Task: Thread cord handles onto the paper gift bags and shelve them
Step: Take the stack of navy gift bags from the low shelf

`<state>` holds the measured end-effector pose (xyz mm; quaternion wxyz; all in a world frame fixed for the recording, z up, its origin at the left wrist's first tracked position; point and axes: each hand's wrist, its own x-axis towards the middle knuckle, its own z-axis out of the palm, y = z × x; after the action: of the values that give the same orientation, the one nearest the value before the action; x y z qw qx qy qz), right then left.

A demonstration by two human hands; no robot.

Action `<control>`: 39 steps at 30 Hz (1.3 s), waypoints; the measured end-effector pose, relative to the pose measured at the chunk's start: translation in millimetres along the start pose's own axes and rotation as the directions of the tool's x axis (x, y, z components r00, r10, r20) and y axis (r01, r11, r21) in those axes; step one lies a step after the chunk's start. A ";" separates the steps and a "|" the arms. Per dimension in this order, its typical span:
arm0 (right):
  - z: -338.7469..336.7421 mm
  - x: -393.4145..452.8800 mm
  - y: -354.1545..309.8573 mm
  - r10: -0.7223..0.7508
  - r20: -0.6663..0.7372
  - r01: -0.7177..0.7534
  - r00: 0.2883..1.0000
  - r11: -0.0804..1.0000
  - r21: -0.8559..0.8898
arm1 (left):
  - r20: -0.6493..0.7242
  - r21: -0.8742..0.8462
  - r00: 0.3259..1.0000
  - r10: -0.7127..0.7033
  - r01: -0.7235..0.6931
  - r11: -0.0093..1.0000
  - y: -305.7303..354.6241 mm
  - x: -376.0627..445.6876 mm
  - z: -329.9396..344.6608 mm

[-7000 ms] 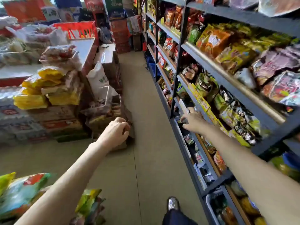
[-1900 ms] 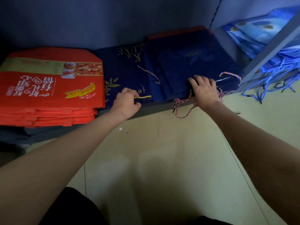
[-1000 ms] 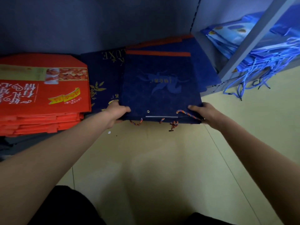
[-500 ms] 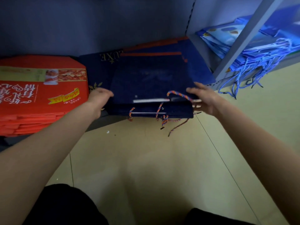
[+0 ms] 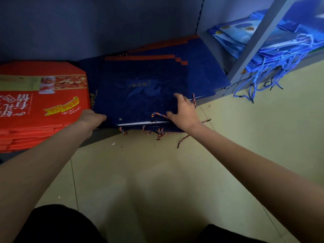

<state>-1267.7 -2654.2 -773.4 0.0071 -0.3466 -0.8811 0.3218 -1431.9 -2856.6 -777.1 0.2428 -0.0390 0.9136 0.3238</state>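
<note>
- head view, looking down at a bottom shelf (image 5: pixel 98 135) and the pale floor (image 5: pixel 157 172) in front of it.
- navy bags (image 5: pixel 140 95): flat stack on the shelf, between a red stack on the left and the shelf post on the right. front edge of the stack overhangs the shelf edge a little.
- top navy bag carries a faint blue emblem; a bare eyelet (image 5: pixel 120 118) shows near its front left corner.
- cords (image 5: pixel 158 114): twisted, orange and blue. one loops over the top bag's front edge just beside the right thumb; several loose ends hang below the stack's front edge, one trailing onto the floor.
- left hand (image 5: pixel 91 118): at the stack's left front corner, touching its side. fingers are hidden between the navy and red stacks, so i cannot tell whether it grips.
- right hand (image 5: pixel 184 111): lies palm down on the top bag near its right front corner, fingers spread and fairly straight, pressing flat. nothing pinched that i can see.
- red boxes (image 5: pixel 40 102): flattened, stacked on the same shelf, left of the navy bags and touching them. printed characters and a yellow ribbon on top.
- more navy sheets with orange edges lie further back, under the top bag.
- blue bags (image 5: pixel 263 41): piled in the next bay right of the post (image 5: pixel 259 37), their blue cords (image 5: pixel 259 79) spilling over the shelf edge to the floor.
- dark trouser knees at the bottom of the view.
</note>
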 end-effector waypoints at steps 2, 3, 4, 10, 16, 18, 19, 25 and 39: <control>-1.0 4.6 1.4 0.001 0.050 -0.004 0.999 0.998 0.061 | -0.051 0.010 0.999 0.000 0.000 1.000 -4.4 4.0 -4.6; -3.5 6.8 4.4 0.011 0.068 -0.021 0.998 0.988 0.153 | -0.066 0.012 0.998 -0.003 0.004 1.000 -6.4 7.9 -6.0; -8.2 8.1 7.2 0.033 0.070 -0.050 0.997 0.961 0.271 | -0.084 0.012 0.996 -0.006 0.007 1.000 -7.7 11.7 -8.4; -41.7 8.6 30.4 0.296 0.037 -0.273 0.955 0.819 0.505 | -0.259 0.043 0.965 -0.033 0.045 0.998 -12.9 28.7 -21.2; -30.7 -19.1 26.7 0.257 0.341 -0.400 0.904 0.791 0.463 | -0.142 -0.042 0.984 -0.112 0.107 0.993 -22.8 40.6 -26.9; -34.1 -19.8 17.0 0.249 0.311 -0.374 0.917 0.809 0.454 | -0.125 -0.050 0.987 -0.103 0.098 0.994 -23.3 41.4 -27.3; -35.5 -18.0 13.0 0.250 0.304 -0.374 0.919 0.796 0.477 | -0.119 -0.048 0.989 -0.090 0.084 0.995 -23.2 41.1 -27.8; -35.8 -5.1 -9.8 0.262 0.230 -0.349 0.937 0.728 0.590 | -0.074 0.003 0.997 -0.025 0.025 1.000 -15.5 21.6 -28.3; -53.2 5.6 -8.5 0.128 -0.005 -0.059 0.992 0.487 0.871 | -0.001 -0.018 1.000 0.025 -0.025 1.000 -9.7 22.3 -14.6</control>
<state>-1264.6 -2625.5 -727.6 0.1934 -0.3540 -0.5782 0.7092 -1455.4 -2871.2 -783.3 0.2381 -0.0300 0.9111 0.3352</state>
